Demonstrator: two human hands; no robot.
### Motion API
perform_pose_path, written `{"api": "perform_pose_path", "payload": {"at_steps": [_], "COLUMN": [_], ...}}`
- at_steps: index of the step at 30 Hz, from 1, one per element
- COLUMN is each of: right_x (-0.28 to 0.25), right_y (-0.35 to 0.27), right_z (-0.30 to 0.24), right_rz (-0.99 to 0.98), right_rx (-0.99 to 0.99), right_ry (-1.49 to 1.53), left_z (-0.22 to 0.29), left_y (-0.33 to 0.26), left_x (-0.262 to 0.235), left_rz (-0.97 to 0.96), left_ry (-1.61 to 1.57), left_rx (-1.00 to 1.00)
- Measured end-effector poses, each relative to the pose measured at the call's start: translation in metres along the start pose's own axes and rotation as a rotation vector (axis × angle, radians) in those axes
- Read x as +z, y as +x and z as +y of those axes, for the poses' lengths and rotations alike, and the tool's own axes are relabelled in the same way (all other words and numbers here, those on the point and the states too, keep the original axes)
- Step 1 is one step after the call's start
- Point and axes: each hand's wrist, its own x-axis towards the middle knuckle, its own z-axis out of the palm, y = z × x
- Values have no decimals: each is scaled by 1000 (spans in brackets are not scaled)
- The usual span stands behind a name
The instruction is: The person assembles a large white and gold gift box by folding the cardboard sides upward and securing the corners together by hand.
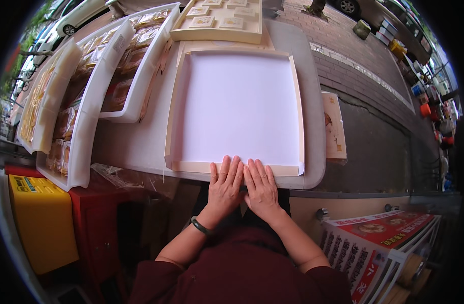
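The work place is a pale table with rounded corners, standing outdoors beside a brick pavement. Parked cars, one of them a white car, are at the far side. At near left, under the height of the table, there is a yellow box next to a red cabinet; at near right stands a printed panel in red and white.

The shallow cream box, white inside, lies on the table with its open side up. Its near wall is close to the table's near edge, where the person sits or stands, I cannot tell which. The left hand and the right hand rest on this near wall, flat, palms down, fingers stretched and only slightly apart, the two hands just beside each other.

On the far side, a tray with small square packages stands near the box and limits the room. On the left, between the box and the white bins of wrapped food, a strip of tabletop shows. On the right the strip is narrower, and past that edge a flat printed piece partly shows.
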Motion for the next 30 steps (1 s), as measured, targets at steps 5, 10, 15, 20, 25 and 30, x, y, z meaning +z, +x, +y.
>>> {"api": "perform_pose_path", "payload": {"at_steps": [5, 10, 15, 20, 25, 30], "right_x": [-19, -16, -4, -25, -32, -31], "right_y": [-19, 1, 12, -17, -27, -25], "right_z": [23, 0, 4, 40, 44, 39], "right_rz": [12, 21, -16, 25, 24, 24], "right_rx": [24, 134, -31, 88, 164, 166], "right_ry": [8, 37, 49, -7, -51, -119], "left_z": [-43, -15, -13, -55, -73, -68], "left_y": [-28, -8, -2, -30, -41, -37], "left_x": [-41, -40, -22, -50, -53, -51], "left_rz": [-67, -92, -98, -70, 0, -49], "left_ry": [-13, -75, -143, -18, 104, 118], "left_rx": [-73, -169, -14, -160, -294, -296]}}
